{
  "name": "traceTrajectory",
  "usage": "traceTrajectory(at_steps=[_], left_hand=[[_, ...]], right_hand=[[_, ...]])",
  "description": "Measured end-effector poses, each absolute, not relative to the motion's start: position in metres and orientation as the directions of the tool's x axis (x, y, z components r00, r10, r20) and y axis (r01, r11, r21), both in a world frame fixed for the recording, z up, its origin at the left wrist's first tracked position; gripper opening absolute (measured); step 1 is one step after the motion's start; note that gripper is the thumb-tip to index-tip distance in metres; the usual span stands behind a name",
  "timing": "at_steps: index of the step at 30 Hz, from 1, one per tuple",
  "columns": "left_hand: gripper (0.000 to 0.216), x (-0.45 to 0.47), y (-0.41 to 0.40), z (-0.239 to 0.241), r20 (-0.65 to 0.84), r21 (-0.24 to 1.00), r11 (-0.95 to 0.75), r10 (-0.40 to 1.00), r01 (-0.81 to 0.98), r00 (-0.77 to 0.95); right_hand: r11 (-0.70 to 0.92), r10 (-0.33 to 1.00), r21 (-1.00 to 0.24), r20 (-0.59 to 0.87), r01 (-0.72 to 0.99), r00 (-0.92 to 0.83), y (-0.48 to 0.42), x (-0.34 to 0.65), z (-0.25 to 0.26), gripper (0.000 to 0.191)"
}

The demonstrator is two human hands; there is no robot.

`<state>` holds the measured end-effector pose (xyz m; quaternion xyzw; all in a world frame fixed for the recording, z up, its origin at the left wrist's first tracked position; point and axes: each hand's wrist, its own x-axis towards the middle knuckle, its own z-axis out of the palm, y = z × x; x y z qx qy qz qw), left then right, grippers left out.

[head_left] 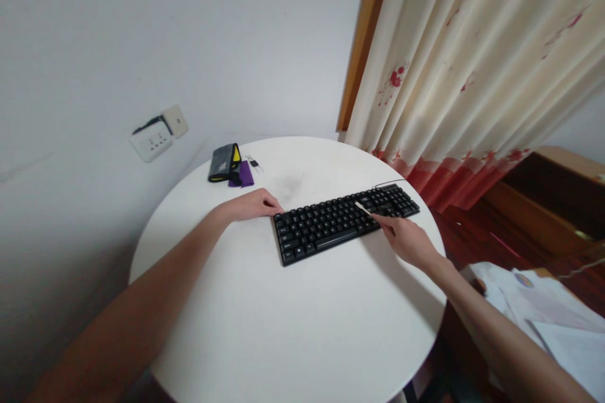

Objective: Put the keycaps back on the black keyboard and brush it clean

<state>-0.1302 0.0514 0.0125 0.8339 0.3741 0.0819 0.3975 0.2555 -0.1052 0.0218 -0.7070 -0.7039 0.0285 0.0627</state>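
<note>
A black keyboard (326, 225) lies at a slant across the right half of the white round table (265, 321). My left hand (255, 204) is at its upper left corner, with closed fingers gripping the edge. Over the right part of the keys, my right hand (401, 234) pinches a slim white stick with a thicker tip, which looks like a cotton swab (363, 208). Its tip points up and left and is at the keys; whether it touches them I cannot tell.
Near the table's back left lie a grey cloth (222, 162) with yellow lining, a purple cloth (242, 175) and a small black item (254, 164) with thin pale sticks. A cable (390, 182) runs off behind the keyboard. Right of the table are a curtain (425, 75) and papers (543, 308).
</note>
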Motion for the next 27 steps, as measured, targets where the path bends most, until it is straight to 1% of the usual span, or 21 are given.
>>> traceTrajectory(at_steps=[3,10,14,18,21,27], left_hand=[[0.029,-0.130,0.050,0.014,-0.157,0.723,-0.410,0.686,0.556,0.711],[0.031,-0.129,0.049,0.016,-0.168,0.724,-0.394,0.696,0.567,0.698],[0.030,-0.129,0.050,0.015,-0.162,0.717,-0.405,0.695,0.567,0.701],[0.029,-0.129,0.049,0.015,-0.159,0.716,-0.409,0.695,0.566,0.702],[0.029,-0.130,0.050,0.014,-0.154,0.718,-0.412,0.692,0.561,0.705],[0.029,-0.129,0.051,0.014,-0.155,0.720,-0.411,0.691,0.560,0.706]], right_hand=[[-0.006,0.999,-0.136,0.045,0.991,0.013,-0.112,0.261,0.023,0.043],[-0.002,1.000,-0.234,0.028,0.972,0.009,-0.127,0.271,0.022,0.043],[0.000,1.000,-0.270,0.016,0.963,0.004,-0.135,0.275,0.021,0.046],[-0.017,1.000,-0.283,0.011,0.959,0.021,-0.146,0.277,0.020,0.048],[-0.066,0.997,-0.284,0.008,0.957,0.071,-0.155,0.280,0.016,0.046],[-0.105,0.994,-0.263,-0.011,0.959,0.106,-0.168,0.288,0.007,0.046]])
